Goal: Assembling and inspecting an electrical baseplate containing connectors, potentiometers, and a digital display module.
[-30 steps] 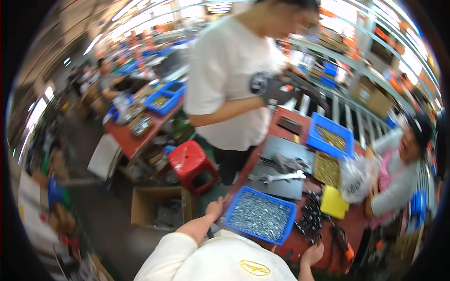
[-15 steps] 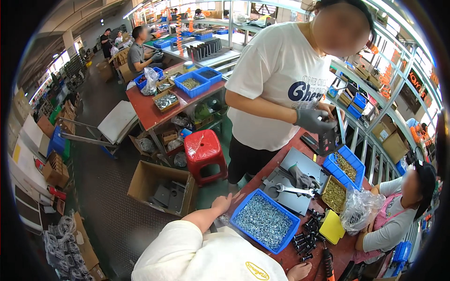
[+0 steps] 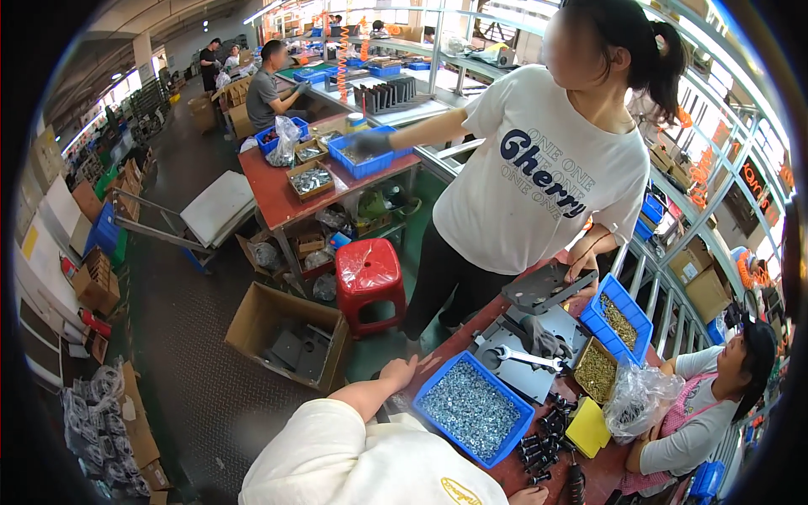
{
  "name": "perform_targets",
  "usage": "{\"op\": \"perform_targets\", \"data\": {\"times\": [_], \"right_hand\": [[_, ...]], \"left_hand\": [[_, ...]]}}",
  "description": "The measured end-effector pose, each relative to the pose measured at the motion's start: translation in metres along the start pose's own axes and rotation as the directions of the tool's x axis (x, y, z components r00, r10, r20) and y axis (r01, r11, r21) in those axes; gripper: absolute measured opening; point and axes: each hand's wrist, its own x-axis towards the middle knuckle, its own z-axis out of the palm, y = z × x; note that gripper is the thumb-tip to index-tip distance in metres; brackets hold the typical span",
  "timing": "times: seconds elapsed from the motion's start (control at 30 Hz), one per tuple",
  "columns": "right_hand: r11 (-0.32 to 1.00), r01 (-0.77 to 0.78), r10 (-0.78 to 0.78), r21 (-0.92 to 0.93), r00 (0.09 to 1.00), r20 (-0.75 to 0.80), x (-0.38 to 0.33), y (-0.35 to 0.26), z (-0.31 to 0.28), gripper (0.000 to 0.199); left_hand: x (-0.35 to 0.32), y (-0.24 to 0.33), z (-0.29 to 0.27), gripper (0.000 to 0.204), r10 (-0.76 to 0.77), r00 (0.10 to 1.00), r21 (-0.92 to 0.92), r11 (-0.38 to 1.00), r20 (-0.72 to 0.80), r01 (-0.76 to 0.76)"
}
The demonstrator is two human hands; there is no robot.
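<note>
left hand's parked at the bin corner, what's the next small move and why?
Probably slide the left hand right, over the blue bin of small metal parts: it rests open at the bin's near corner, holding nothing. The right hand barely shows.

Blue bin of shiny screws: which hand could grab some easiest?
Probably the left hand: it lies open right by the rim of the blue bin. The right hand only peeks in at the lower edge, nearer the black bolts.
</note>
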Motion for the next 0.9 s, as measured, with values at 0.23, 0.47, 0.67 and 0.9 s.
{"op": "perform_targets", "data": {"times": [0.23,0.47,0.67,0.9], "right_hand": [[0.999,-0.041,0.041,0.005,0.998,0.042,0.002,-0.007,-0.003,0.025],[1.0,0.013,-0.013,0.023,0.999,-0.033,0.001,0.004,0.002,0.024],[1.0,-0.009,0.009,-0.001,0.998,-0.055,0.003,0.0,-0.001,0.023],[1.0,-0.028,0.028,0.012,0.999,-0.027,0.005,0.004,0.0,0.023]], "left_hand": [[0.004,-0.005,0.001,0.065,0.016,0.999,0.028,0.999,0.036,-0.017],[0.004,-0.006,0.005,0.063,-0.001,1.0,0.027,1.0,-0.008,0.001],[0.016,0.002,0.007,0.063,0.012,1.0,0.059,0.998,-0.009,-0.011],[0.008,-0.005,0.012,0.064,0.014,0.999,0.113,0.994,-0.039,-0.009]]}}
